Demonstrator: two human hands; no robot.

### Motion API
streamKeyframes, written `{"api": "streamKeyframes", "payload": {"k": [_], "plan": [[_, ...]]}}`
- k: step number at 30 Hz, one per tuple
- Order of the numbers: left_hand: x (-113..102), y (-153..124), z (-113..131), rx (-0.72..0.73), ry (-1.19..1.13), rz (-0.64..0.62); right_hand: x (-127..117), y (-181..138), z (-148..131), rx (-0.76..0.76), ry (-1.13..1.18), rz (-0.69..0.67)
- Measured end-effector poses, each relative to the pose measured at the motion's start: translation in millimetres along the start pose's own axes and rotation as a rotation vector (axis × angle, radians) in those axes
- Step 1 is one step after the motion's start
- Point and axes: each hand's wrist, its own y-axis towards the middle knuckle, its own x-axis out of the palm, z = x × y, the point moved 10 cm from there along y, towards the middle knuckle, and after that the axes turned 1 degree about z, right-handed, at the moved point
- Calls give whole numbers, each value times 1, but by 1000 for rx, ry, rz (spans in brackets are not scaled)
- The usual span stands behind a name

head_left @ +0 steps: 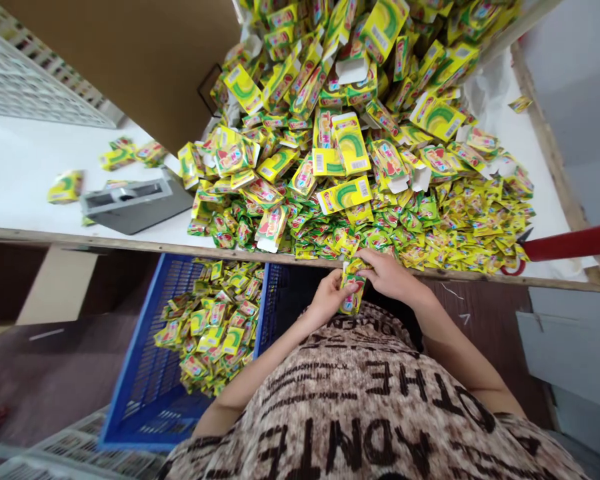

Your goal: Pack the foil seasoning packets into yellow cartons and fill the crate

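Note:
A small yellow-green carton (351, 301) stands nearly upright at the table's front edge, in front of my body. My left hand (327, 297) is closed around its lower side, thumb across the printed front. At the carton's top end, my right hand (389, 275) has its fingers pinched on what looks like a small yellow packet, partly hidden by the fingers. Just beyond both hands lies a heap of small shiny packets (460, 223), green towards the left and yellow towards the right. Behind them rises a large pile of similar cartons (350, 143), several with end flaps open.
A blue crate (153, 373) holding many cartons stands below the table at left. On the white tabletop (10, 173) sit a grey metal stand (137, 203) and a big brown cardboard box (145, 60). Red-handled scissors (517, 267) lie near a red bar (575, 242) at right. A wooden rim (555, 160) edges the table.

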Motion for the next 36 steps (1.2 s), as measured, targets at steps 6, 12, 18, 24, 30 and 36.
{"api": "streamKeyframes", "payload": {"k": [6, 12, 18, 24, 30, 36], "plan": [[-1, -17, 2, 36, 9, -32, 20, -3, -14, 0, 84, -118], [-5, -23, -6, 44, -47, -18, 22, 2, -8, 40, 147, -17], [-14, -20, -16, 36, -144, -9, 23, 5, -9, 8, 97, 98], [-11, -18, -20, 31, -166, -17, 15, -5, -3, -59, 46, 155], [-8, -12, -23, 76, -177, -71, 33, -7, -4, -193, -55, 49], [-17, -21, -16, 11, -393, 89, 11, -39, 36, 254, 482, 415]]}}
